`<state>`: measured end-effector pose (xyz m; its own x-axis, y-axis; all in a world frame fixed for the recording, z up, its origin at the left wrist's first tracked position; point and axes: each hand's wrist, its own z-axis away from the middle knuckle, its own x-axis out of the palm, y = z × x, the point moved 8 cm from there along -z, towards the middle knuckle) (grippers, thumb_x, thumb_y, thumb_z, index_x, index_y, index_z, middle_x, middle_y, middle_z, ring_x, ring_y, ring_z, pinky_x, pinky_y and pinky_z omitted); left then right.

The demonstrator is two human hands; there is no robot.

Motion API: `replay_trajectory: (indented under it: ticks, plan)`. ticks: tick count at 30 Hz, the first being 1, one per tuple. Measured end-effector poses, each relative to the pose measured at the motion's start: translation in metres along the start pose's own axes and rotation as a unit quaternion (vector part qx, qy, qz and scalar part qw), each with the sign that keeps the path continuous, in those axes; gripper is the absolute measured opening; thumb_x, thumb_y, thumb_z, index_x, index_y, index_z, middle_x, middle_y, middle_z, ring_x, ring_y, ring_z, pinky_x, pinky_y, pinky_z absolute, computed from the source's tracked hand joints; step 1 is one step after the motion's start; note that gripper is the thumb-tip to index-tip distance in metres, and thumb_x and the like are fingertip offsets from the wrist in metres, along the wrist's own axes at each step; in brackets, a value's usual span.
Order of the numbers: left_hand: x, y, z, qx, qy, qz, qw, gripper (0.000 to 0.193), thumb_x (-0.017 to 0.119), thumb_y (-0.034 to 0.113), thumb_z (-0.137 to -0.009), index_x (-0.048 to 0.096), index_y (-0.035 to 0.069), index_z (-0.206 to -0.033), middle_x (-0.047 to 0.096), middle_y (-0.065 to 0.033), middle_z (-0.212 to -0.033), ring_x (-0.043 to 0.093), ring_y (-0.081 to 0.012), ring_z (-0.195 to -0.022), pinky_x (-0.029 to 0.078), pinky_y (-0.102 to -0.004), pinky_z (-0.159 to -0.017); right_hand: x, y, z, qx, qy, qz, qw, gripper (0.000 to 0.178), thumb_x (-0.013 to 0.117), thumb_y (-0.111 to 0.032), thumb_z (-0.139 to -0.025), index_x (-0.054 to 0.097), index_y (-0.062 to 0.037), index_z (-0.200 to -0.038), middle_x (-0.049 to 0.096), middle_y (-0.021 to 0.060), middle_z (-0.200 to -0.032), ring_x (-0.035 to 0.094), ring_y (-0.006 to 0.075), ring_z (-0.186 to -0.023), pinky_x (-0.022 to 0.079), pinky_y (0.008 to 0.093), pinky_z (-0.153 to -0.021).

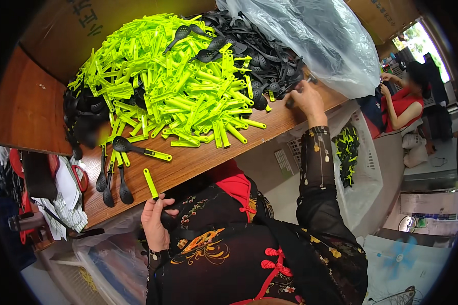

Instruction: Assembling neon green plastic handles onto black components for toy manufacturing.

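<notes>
My left hand [156, 219] is closed near the table's front edge, gripping a spoon by its dark end. The spoon's lime-green handle [150, 184] points up and away from my fingers. At the right end of the table, my right hand [309, 101] is closed around a dark piece whose shape my fingers mostly hide. Beside it spreads a heap of black perforated spoon heads [264, 63]. A large pile of loose lime-green handles [158, 81] covers the middle. Several black spoons with green handles, one a slotted spoon [130, 146], lie left of the pile.
Clear plastic sheeting [315, 40] drapes over the back right. Cardboard [122, 18] stands behind the pile. A lined crate of green and black pieces [347, 152] sits below the table's right side. Red-handled scissors [80, 177] lie at left. Another person [404, 101] sits at far right.
</notes>
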<state>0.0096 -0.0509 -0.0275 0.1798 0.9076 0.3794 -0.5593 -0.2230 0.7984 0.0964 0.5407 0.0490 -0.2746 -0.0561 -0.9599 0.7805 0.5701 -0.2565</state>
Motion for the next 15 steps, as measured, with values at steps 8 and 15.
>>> replay_trajectory:
  ticks: [8, 15]
  plan:
    - [0.002, 0.0, -0.004, -0.009, -0.01, 0.005, 1.0, 0.021, 0.057, 0.014, -0.104, 0.061, -0.002, -0.117, 0.073, -0.0152, -0.1, 0.071, -0.0172, -0.069, 0.058, -0.0261, -0.066, -0.026, 0.07, 0.026, 0.055, 0.026, -0.116, 0.991, 0.061, 0.067, -0.029, -0.079, 0.056, -0.011, -0.135, 0.07, 0.0187, -0.089, 0.07, 0.0347, -0.089, 0.053, 0.042, -0.085]
    - [-0.014, -0.001, 0.016, 0.014, 0.026, 0.004, 1.0, 0.023, 0.058, 0.015, -0.104, 0.061, -0.002, -0.119, 0.073, -0.0141, -0.1, 0.07, -0.0167, -0.071, 0.056, -0.0252, -0.068, 0.016, 0.043, 0.073, 0.151, -0.041, -0.611, 0.776, 0.048, 0.064, -0.021, -0.095, 0.058, -0.0108, -0.141, 0.058, -0.0061, -0.079, 0.052, 0.0039, -0.066, 0.038, 0.0223, -0.054]
